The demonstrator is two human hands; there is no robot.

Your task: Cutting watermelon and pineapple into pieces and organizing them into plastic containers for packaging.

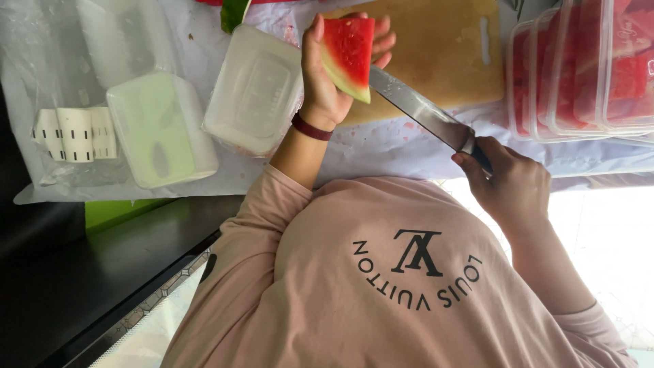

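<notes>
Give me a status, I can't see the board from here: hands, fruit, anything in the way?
Left hand grips watermelon wedge. Right hand grips knife, blade at the rind. Nothing in the way on the cutting board.

watermelon: the red green-rinded watermelon wedge (pixel 349 54) sits in the left hand (pixel 327 82), over the wooden cutting board (pixel 443 48)
knife: the long steel knife (pixel 422 109), in the right hand (pixel 507 180), touches the wedge's rind
tubs: clear plastic tubs of cut watermelon (pixel 579 75) right of the board; empty clear lidded containers (pixel 255 92) left of it

A food-packing spot, perhaps a fruit stall, is shown: clear tubs of cut watermelon (pixel 586 75) are stacked upper right, empty tubs (pixel 255 88) are kept upper left.
</notes>
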